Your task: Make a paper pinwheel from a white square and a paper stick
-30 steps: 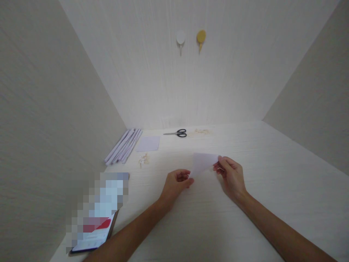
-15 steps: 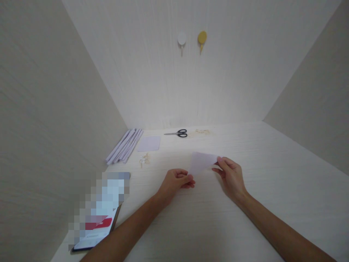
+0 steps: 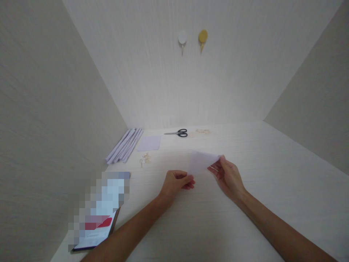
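A pale lilac sheet of paper (image 3: 201,161) is held up slantwise between my two hands, above the white tabletop. My left hand (image 3: 178,183) pinches its near left corner between thumb and fingers. At the right corner, my right hand (image 3: 227,173) grips the paper with thumb and index finger, the other fingers spread beneath it. Beyond my left hand, a flat stack of similar square paper (image 3: 149,143) lies on the table, with a small pile of pale bits (image 3: 145,159) just in front of it.
Several rolled paper sticks (image 3: 124,145) lie along the left wall. Black-handled scissors (image 3: 180,133) rest near the back wall beside thin tan bits (image 3: 203,131). A tablet (image 3: 107,203) with a lit screen lies at the left. A white hook (image 3: 182,38) and yellow hook (image 3: 203,37) hang above.
My right hand's lower fingers have moved inward under the paper's right side. The paper has shifted only slightly, and my left hand keeps its hold.
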Motion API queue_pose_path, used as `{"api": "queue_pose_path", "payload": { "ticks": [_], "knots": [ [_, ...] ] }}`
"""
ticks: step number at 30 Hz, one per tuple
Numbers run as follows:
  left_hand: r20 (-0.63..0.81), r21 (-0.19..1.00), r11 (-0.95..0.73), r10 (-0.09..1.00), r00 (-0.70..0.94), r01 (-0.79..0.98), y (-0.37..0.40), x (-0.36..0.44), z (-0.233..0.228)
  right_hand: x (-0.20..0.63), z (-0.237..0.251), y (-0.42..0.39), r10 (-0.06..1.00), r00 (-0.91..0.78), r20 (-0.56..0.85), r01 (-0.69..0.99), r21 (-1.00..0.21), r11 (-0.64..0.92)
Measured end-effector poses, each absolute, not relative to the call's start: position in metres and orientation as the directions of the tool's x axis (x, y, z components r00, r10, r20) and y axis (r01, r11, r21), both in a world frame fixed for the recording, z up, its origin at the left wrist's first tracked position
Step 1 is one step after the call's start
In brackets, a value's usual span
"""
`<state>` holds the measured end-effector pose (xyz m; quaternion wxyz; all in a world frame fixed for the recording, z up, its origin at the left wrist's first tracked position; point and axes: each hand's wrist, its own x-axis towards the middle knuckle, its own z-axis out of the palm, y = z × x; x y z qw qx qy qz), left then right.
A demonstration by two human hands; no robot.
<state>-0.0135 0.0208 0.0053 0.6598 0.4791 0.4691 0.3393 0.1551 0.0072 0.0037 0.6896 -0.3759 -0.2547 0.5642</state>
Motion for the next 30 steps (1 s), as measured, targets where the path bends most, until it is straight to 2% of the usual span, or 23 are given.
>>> {"api": "queue_pose_path", "payload": {
  "ticks": [6,13,21,26,30],
  "knots": [
    [-0.277,0.957,0.291,0.897,0.345,0.012,0.021,-0.015,0.002,0.156,0.002,0.007,0.983,0.159,-0.089,-0.585,-0.811,0.021],
    [-0.279,0.957,0.290,0.896,0.346,0.022,0.020,-0.015,0.004,0.158,0.001,0.008,0.981,0.160,-0.114,-0.556,-0.831,-0.006],
    [-0.275,0.960,0.278,0.889,0.366,0.046,0.021,-0.017,0.000,0.165,-0.004,0.011,0.996,0.021,-0.084,-0.548,-0.834,-0.059],
    [-0.270,0.961,0.271,0.891,0.365,0.049,0.022,-0.018,-0.002,0.167,-0.005,0.013,0.996,0.018,-0.090,-0.548,-0.834,-0.066],
    [-0.268,0.960,0.278,0.896,0.354,0.022,0.021,-0.017,-0.001,0.166,-0.003,0.012,0.988,0.079,-0.130,-0.537,-0.841,-0.068]
  ]
}}
